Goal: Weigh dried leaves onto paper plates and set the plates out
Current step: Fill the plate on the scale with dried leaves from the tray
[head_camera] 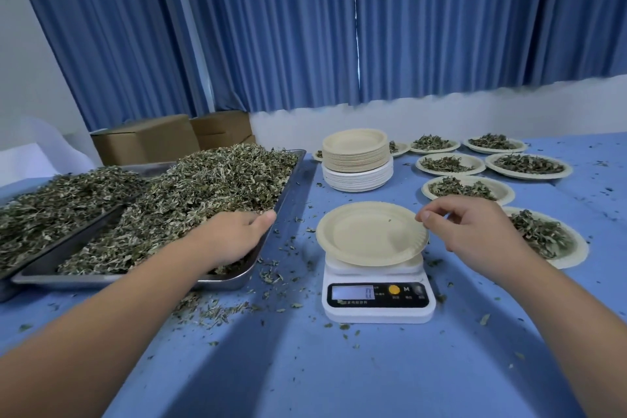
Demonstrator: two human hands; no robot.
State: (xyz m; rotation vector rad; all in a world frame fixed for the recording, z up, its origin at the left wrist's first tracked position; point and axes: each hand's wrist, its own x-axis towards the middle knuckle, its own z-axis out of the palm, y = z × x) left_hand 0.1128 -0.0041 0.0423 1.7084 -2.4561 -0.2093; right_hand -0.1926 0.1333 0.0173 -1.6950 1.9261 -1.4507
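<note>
An empty tan paper plate (369, 232) sits on a small white digital scale (378, 299) in the middle of the blue table. My right hand (475, 231) is at the plate's right rim, thumb and forefinger brought together on the edge. My left hand (230, 237) is pushed palm down into the dried leaves (203, 187) heaped in a metal tray (237, 282); its thumb lies straight and its fingers are buried in the leaves. Several plates of leaves (468, 188) are set out at the right, the nearest one (549, 237) just beyond my right hand.
A tall stack of spare paper plates (356, 159) stands behind the scale. A second leaf tray (61, 200) lies at the far left, with cardboard boxes (146, 139) behind it. Loose leaf crumbs are scattered over the tablecloth (305, 366). Blue curtains hang behind.
</note>
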